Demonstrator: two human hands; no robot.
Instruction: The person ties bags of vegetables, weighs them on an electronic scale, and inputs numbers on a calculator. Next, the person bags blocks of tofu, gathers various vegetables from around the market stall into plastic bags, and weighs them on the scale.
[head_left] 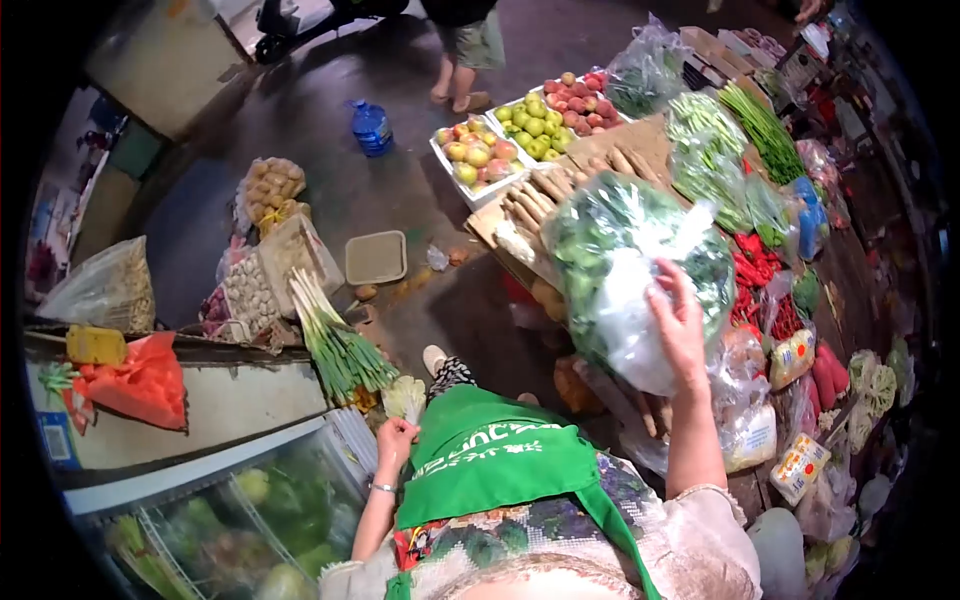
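Note:
My right hand (680,325) grips the near side of a large clear plastic bag of leafy greens (615,235), its fingers bent against the plastic. The bag covers part of the produce stand, and glare whitens its lower part. Low on the left, my left hand (397,440) is closed in a pinch at the base of a pale cabbage leaf (404,398), beside my green apron (490,440). Just beyond that leaf lies a bunch of green onions (345,345), white ends pointing away.
Crates of apples (475,155), green fruit (532,125) and peaches (585,100) line the stand's far end. Red chillies (755,270) lie right of the bag. A glass-topped cooler (230,510) stands at lower left. A water jug (371,128) and tray (376,258) are on the floor; a person (468,50) stands beyond.

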